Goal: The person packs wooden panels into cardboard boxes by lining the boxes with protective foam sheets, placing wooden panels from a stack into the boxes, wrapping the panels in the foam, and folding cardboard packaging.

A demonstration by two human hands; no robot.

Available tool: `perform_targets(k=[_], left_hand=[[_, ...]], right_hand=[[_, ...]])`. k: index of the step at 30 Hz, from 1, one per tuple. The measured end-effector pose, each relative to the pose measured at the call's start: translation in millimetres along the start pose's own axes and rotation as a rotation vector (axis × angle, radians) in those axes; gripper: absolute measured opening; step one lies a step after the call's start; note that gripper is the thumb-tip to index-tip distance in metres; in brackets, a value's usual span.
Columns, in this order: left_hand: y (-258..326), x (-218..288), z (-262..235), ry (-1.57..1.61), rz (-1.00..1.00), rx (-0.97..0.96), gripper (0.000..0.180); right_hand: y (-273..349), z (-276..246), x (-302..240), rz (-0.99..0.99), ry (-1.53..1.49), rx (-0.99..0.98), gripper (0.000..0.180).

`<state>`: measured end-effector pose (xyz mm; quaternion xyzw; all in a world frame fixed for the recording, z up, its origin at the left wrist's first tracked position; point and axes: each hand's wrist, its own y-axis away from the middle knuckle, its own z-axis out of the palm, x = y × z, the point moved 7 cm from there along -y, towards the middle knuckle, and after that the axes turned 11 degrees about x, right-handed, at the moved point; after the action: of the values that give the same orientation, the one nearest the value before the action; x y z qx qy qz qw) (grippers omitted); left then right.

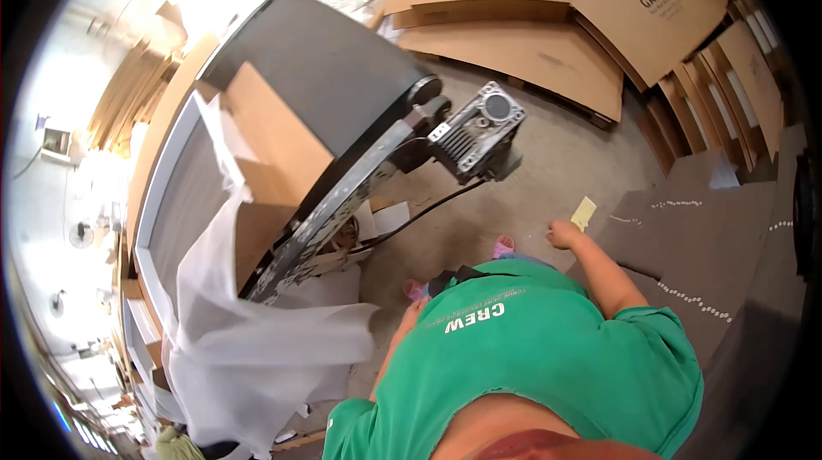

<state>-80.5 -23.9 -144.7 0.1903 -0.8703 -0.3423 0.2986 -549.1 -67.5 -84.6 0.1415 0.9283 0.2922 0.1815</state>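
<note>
My right hand [562, 235] is closed around the lower end of a small pale-yellow slip [583, 213], which looks like paper or card. It is held out to the right, above the edge of the dark grey sheets [693, 237]. Down at my waist is my left hand [418, 309], partly covered by the green shirt [514, 340]. Its fingers do not show well enough to read their state. Just beside it a black item [452, 279] hangs at my front; whether the hand touches it I cannot tell.
On the left stands a conveyor with a grey belt [330, 58] and a motor [479, 130] jutting out. An open carton [274, 135] and white foam sheeting [257, 323] lie along it. Flat brown cartons [514, 58] are stacked ahead. A black cable [428, 209] runs below the motor.
</note>
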Motion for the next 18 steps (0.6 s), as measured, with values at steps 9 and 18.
perform_targets(k=[9,18], left_hand=[[-4.8,217.0,-4.4,-0.157,0.263,-0.025,0.046],[45.4,453.2,45.6,-0.080,0.600,-0.357,0.036]], right_hand=[[6.2,-36.9,188.5,0.285,-0.174,0.216,0.032],[-10.7,-23.4,187.7,0.131,-0.273,0.053,0.030]])
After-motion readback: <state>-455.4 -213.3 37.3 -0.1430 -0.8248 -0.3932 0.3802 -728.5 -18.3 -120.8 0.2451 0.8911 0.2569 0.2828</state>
